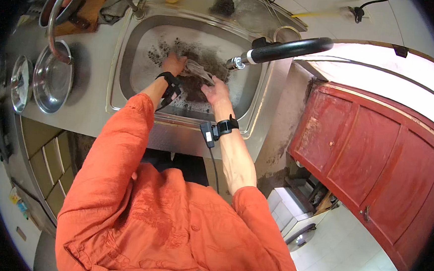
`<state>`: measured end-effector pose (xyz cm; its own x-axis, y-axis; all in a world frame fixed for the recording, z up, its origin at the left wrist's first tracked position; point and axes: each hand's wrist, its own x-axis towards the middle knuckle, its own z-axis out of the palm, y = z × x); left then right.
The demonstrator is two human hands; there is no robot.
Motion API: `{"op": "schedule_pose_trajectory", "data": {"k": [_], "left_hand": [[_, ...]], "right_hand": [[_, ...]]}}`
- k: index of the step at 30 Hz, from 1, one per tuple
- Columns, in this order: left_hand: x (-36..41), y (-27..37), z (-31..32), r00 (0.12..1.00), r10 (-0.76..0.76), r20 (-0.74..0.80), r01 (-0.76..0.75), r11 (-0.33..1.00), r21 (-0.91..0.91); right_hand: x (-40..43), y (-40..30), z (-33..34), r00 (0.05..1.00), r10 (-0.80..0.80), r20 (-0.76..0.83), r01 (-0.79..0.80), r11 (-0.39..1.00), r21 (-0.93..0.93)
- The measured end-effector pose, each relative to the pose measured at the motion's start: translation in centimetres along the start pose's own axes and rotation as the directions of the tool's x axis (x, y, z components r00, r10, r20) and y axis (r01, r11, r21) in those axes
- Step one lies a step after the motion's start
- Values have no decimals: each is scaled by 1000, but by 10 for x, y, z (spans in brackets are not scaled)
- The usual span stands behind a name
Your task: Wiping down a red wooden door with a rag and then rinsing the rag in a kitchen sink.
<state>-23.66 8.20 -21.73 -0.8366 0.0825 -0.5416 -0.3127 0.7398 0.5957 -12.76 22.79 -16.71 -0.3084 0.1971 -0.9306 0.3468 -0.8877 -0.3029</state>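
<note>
A stainless steel sink before me holds dark, murky water with white suds around it. Both of my hands are over the water, on a wet, pale cloth. My left hand grips the cloth's left end, its fingertips partly out of sight. At the right end, my right hand has the cloth's edge between thumb and fingers. Black straps with small devices circle both wrists, and a cable hangs from the right one.
A curved metal faucet arches over the left counter, above a steel bowl. A knife lies on a wooden board. A black-handled bar juts over the sink's right side. A red wooden door stands at right.
</note>
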Motion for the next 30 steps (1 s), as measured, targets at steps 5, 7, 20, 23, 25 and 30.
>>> {"op": "schedule_pose_trajectory", "data": {"k": [5, 7, 20, 23, 25, 30], "left_hand": [[-11, -9, 18, 849, 327, 414, -525, 605, 599], [-13, -14, 10, 721, 292, 628, -693, 277, 666], [-106, 108, -88, 580, 589, 563, -279, 793, -542], [-116, 97, -109, 689, 517, 508, -9, 708, -707], [-122, 84, -114, 831, 322, 454, 192, 599, -777], [-127, 50, -98, 772, 124, 623, 495, 498, -712]], "right_hand": [[-20, -8, -17, 1000, -28, 5, 28, 990, -141], [-25, -8, -15, 999, -41, 24, 46, 970, -237], [-57, 4, 6, 520, -485, 703, 798, 569, -197], [-72, -7, 13, 635, -452, 626, 713, 656, -248], [-66, -7, 17, 701, -470, 537, 645, 738, -196], [-58, -5, 31, 748, -328, 576, 310, 941, 133]]}}
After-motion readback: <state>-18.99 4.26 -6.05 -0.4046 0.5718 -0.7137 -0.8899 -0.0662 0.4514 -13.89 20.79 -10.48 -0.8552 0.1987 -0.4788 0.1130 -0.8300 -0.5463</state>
